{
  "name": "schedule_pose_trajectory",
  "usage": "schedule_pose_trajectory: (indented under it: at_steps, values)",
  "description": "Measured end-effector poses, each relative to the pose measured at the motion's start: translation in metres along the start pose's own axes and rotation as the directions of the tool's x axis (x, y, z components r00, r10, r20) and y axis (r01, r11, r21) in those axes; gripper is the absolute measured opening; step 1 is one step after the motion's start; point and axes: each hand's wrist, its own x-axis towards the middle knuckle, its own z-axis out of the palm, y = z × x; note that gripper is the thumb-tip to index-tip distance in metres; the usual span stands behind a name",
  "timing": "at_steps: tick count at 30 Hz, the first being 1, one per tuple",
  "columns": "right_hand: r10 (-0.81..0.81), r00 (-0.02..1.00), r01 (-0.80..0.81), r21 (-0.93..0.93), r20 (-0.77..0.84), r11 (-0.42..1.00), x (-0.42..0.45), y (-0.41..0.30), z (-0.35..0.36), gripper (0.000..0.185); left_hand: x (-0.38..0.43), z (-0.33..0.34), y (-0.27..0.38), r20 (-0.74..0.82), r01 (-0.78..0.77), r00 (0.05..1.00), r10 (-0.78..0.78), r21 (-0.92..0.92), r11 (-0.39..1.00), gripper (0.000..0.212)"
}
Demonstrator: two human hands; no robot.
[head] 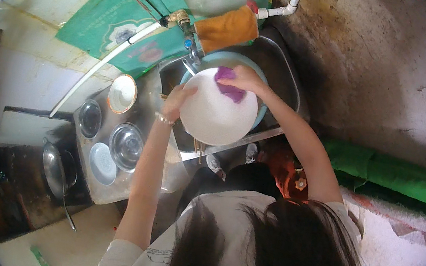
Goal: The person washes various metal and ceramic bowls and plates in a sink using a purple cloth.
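Observation:
A large white round dish is tilted over the sink in front of me. My left hand grips its left rim, thumb on the near face. With my right hand I hold a purple cloth against the dish's upper right part. Behind the dish, a light blue basin stands in the metal sink; the basin's inside is mostly hidden. Several thin wooden sticks, perhaps chopsticks, poke out below the dish.
A tap rises behind the basin, with an orange cloth hanging nearby. On the metal counter to my left stand a rimmed white bowl, a glass bowl, a dark glass dish and a pale plate. Further left sits a wok.

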Motion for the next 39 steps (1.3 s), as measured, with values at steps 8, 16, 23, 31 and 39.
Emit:
schedule_pose_trajectory:
  at_steps: [8,16,23,31,39]
  values:
    - [0.173,0.979,-0.190,-0.190,-0.106,0.963,0.006,0.000,0.003,0.064,0.012,-0.019,-0.022,-0.206,-0.212,0.938,0.279,0.296,0.931,0.028]
    - [0.400,0.848,-0.243,0.416,-0.348,0.876,-0.026,0.027,0.070,0.028,0.003,0.035,-0.096,-0.878,-0.514,0.438,0.191,-0.070,0.855,0.035]
    - [0.008,0.994,0.032,0.347,-0.112,0.937,-0.007,0.020,0.008,0.039,-0.010,-0.011,-0.020,0.000,-0.101,0.995,0.101,-0.085,0.991,0.037]
    - [0.078,0.959,-0.186,-0.399,-0.272,0.898,0.000,-0.007,0.014,0.057,0.000,-0.007,-0.020,-0.240,-0.118,0.962,0.131,0.069,0.991,0.033]
    - [0.029,0.902,-0.203,-0.363,-0.431,0.910,-0.038,-0.021,0.043,0.034,-0.008,0.007,-0.056,-0.530,-0.288,0.841,0.106,-0.273,0.918,0.033]
